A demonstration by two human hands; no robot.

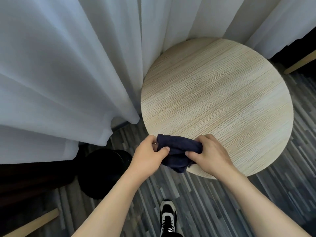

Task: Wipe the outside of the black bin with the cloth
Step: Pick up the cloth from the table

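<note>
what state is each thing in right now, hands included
cloth: bunched, held by both hands at the table's near edge
left hand: gripping the cloth
right hand: gripping the cloth
black bin: on the floor left of the table, untouched
round table: top bare

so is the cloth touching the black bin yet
No, both the left hand and right hand hold the cloth over the round table's near edge, apart from the black bin.

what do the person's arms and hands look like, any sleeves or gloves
Both forearms are bare up to the frame edge, with no sleeves, gloves or watch in view. The left hand seems to wear a ring, mostly hidden; the right hand shows none.
</note>
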